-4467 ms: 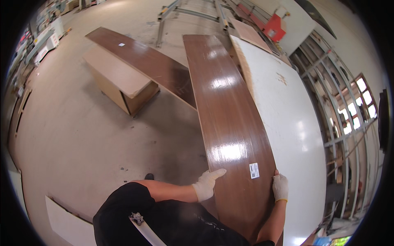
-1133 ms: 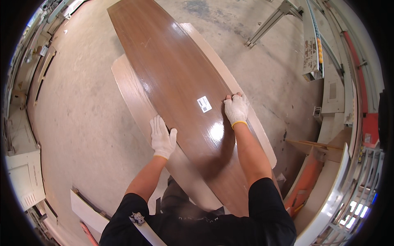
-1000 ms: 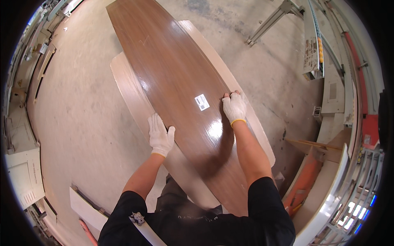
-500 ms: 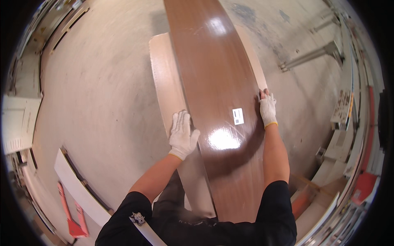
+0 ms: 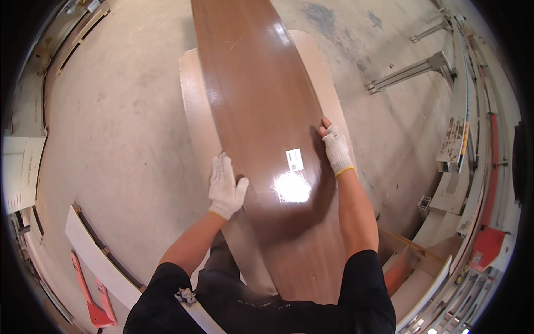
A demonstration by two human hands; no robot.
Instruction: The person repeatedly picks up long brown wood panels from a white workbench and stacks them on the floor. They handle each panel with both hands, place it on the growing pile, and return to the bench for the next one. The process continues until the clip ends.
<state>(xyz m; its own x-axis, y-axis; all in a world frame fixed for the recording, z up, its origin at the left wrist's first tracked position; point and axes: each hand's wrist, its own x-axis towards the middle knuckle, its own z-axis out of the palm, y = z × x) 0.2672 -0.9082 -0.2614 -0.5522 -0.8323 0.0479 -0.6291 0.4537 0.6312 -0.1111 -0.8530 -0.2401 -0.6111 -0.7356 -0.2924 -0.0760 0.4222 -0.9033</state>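
A long, glossy brown wood-grain panel (image 5: 261,100) lies lengthwise before me on a wider pale cardboard sheet (image 5: 194,106). It carries a small white label (image 5: 294,160). My left hand (image 5: 225,189), in a white knit glove, lies flat along the panel's left edge, fingers stretched forward and thumb apart. At the right edge is my right hand (image 5: 337,149), gloved likewise but with bare fingertips showing. Its fingers reach forward along the edge, not wrapped round it. Both hands touch the panel's sides or come very near them.
Concrete floor (image 5: 133,111) surrounds the panel. A red pallet-jack-like fork (image 5: 92,295) and a white board (image 5: 100,253) lie at lower left. On the right, a metal beam (image 5: 406,72) juts from a machine frame, with a red box (image 5: 489,247) nearer me. A white cabinet (image 5: 22,172) stands far left.
The panel has shifted left over the cardboard, so more cardboard shows at its right. Both hands have moved left with it, and the whole view has shifted slightly.
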